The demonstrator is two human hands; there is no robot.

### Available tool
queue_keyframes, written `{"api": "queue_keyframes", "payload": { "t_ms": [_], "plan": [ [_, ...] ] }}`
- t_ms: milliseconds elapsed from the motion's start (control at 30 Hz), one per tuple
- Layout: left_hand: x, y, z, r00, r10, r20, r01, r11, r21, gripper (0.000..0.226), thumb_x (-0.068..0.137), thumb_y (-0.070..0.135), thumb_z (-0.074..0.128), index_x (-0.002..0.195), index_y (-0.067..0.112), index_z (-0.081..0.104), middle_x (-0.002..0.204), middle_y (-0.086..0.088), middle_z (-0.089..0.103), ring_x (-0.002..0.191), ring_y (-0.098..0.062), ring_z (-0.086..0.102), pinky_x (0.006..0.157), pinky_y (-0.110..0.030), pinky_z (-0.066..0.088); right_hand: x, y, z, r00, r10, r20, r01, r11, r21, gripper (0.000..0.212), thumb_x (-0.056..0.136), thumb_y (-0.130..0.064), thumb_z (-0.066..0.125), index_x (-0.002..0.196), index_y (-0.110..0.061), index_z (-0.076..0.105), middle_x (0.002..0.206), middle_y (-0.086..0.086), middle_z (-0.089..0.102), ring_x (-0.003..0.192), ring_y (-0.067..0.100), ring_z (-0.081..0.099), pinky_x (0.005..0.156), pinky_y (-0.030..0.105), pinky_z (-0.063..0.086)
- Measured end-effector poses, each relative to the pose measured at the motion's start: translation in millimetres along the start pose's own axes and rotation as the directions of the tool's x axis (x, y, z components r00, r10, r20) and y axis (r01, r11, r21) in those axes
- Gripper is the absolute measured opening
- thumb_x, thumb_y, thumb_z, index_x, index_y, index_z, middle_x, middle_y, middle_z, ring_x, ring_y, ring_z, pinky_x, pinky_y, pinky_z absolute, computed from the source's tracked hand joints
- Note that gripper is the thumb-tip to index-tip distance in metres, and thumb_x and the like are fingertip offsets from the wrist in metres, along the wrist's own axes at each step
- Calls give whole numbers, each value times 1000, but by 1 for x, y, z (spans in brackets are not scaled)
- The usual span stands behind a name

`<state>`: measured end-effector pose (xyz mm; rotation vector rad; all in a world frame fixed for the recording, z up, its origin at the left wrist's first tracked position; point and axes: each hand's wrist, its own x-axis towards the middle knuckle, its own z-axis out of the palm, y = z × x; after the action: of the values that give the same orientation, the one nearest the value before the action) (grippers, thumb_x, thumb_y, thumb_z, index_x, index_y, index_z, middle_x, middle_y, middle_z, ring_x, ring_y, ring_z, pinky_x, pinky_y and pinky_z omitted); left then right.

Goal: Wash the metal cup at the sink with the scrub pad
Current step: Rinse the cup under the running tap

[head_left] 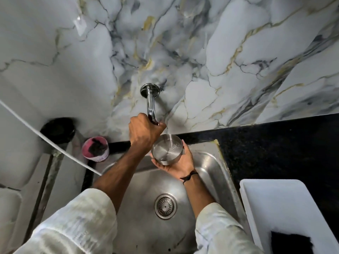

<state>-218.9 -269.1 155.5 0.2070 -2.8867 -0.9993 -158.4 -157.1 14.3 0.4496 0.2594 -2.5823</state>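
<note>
1. Steel shines in the right hand (176,162): its fingers are wrapped under and around the metal cup (167,149), which it holds tilted over the back of the sink (211,167).
2. Water runs in a thin stream into the cup, and some water lies at its bottom.
3. The left hand (145,131) is closed around the end of the tap (150,105), just above the cup.
4. The tap comes out from the marble-patterned wall (238,52) behind the sink.
5. The drain (165,206) sits in the middle of the basin, below both forearms; both arms wear pale sleeves (77,226).
6. A pink tub (95,149) with something dark inside stands at the left back corner of the sink.
7. On the black counter (275,149) to the right lies a white tray (275,202), and a dark pad (291,244) rests in its near end.
</note>
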Motion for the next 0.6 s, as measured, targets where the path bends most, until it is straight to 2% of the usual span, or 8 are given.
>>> {"api": "queue_keyframes", "payload": {
  "t_ms": [100, 200, 267, 367, 467, 533, 600],
  "plan": [
    [8, -1, 2, 999, -32, 43, 33, 999, -33, 38, 70, 43, 83, 61, 13, 63, 59, -4, 59, 51, -13, 53, 41, -23, 33, 14, -5, 4, 1000, -20, 2, 20, 1000, -17, 95, 87, -68, 63, 164, -17, 38, 167, 18, 41, 146, 43, 46, 104, 62, 52],
    [17, -6, -1, 991, -40, 127, 48, 997, -60, 33, 72, 42, 85, 61, 19, 66, 59, 1, 61, 50, -7, 53, 37, -17, 33, 24, -9, 2, 1000, -3, 8, 3, 997, -74, 92, 88, -67, 60, 164, -20, 38, 171, 17, 35, 158, 40, 33, 119, 62, 38],
    [22, -13, -7, 981, -13, 194, 25, 998, -59, 24, 73, 42, 84, 65, 24, 71, 61, 4, 67, 54, -5, 58, 39, -14, 36, 27, -12, -2, 999, 18, 27, -15, 996, -87, 92, 89, -67, 59, 164, -20, 36, 173, 17, 31, 161, 40, 25, 121, 60, 34],
    [26, -25, -18, 971, 49, 235, -35, 997, -64, 18, 73, 45, 87, 70, 34, 72, 71, 16, 72, 70, 4, 63, 57, -10, 43, 33, -14, -2, 997, 44, 58, -41, 997, -59, 91, 87, -65, 62, 162, -18, 42, 172, 16, 31, 161, 40, 23, 112, 58, 44],
    [27, -33, -25, 965, 96, 245, -58, 986, -159, 36, 68, 44, 95, 93, 22, 82, 89, 8, 82, 86, -4, 75, 86, -24, 58, 37, -12, 0, 991, 79, 111, -71, 995, -74, 84, 82, -62, 71, 149, -13, 58, 164, 19, 46, 156, 42, 35, 108, 57, 50],
    [26, -35, -26, 961, 94, 262, -44, 980, -193, 41, 68, 38, 96, 100, 17, 82, 94, 4, 84, 87, -5, 78, 92, -30, 61, 36, -8, -8, 987, 108, 115, -98, 991, -89, 85, 82, -64, 70, 149, -14, 59, 160, 20, 51, 150, 44, 42, 102, 57, 53],
    [24, -34, -24, 962, 95, 257, -43, 979, -200, 35, 70, 35, 96, 97, 19, 81, 93, 5, 83, 84, -1, 77, 92, -30, 62, 34, -7, -20, 991, 117, 58, -112, 991, -75, 91, 85, -68, 65, 159, -19, 47, 168, 19, 39, 158, 44, 31, 99, 57, 53]
  ]
}}
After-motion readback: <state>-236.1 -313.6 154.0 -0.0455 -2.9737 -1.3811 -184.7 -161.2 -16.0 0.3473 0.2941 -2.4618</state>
